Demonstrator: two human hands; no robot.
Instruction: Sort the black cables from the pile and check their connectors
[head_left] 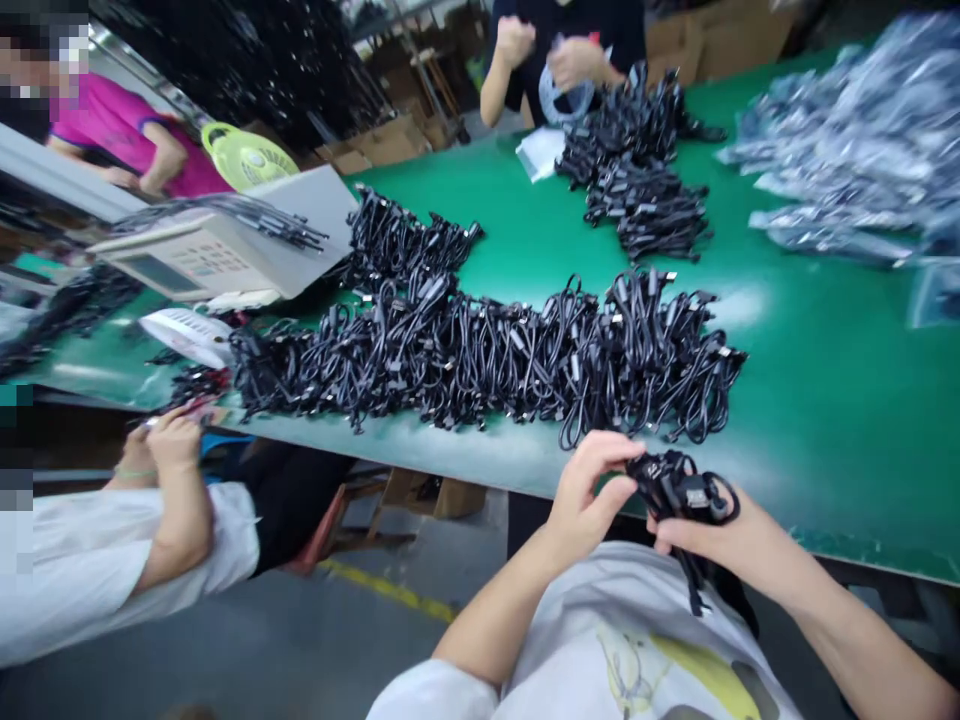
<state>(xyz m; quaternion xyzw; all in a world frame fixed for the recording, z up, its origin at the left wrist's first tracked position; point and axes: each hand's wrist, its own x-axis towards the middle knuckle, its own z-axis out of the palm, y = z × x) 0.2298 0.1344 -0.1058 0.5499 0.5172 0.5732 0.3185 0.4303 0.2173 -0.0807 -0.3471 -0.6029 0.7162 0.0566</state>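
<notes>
A coiled black cable (pixel 679 488) sits between both my hands just in front of the green table's near edge (pixel 862 540). My left hand (pixel 592 490) pinches the coil from the left with thumb and fingers. My right hand (pixel 712 535) cradles it from below, fingers curled round it; a loose end hangs down toward my shirt. Right behind the hands lies a long heap of several bundled black cables (pixel 480 355) spread across the table.
A second cable heap (pixel 637 160) lies at the far side, where another person's hands (pixel 574 60) handle a bag. Bagged cables (pixel 847 150) pile at the right. A beige machine (pixel 202 250) stands left. A seated person's arm (pixel 176 480) is at the lower left.
</notes>
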